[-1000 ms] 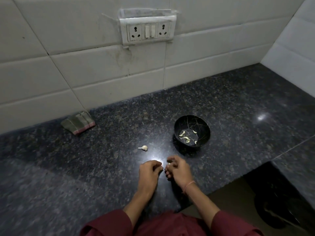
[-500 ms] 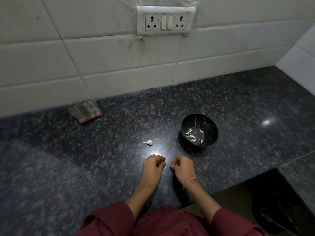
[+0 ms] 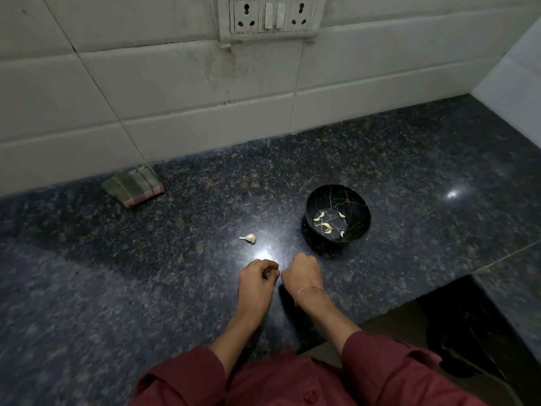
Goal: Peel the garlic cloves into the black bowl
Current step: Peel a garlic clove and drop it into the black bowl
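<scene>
I'm seeing my left hand (image 3: 257,278) and right hand (image 3: 301,275) curling closed side by side near the black bowl (image 3: 338,213); any contents are hidden.

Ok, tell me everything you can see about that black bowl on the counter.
The black bowl is round and glossy, with thin pale crack-like veins across its inside. It stands upright on the dark speckled countertop, beyond the right hand, which does not touch it. Several pale peeled garlic cloves lie scattered on its bottom. Its material is unclear, perhaps ceramic or plastic.
</scene>
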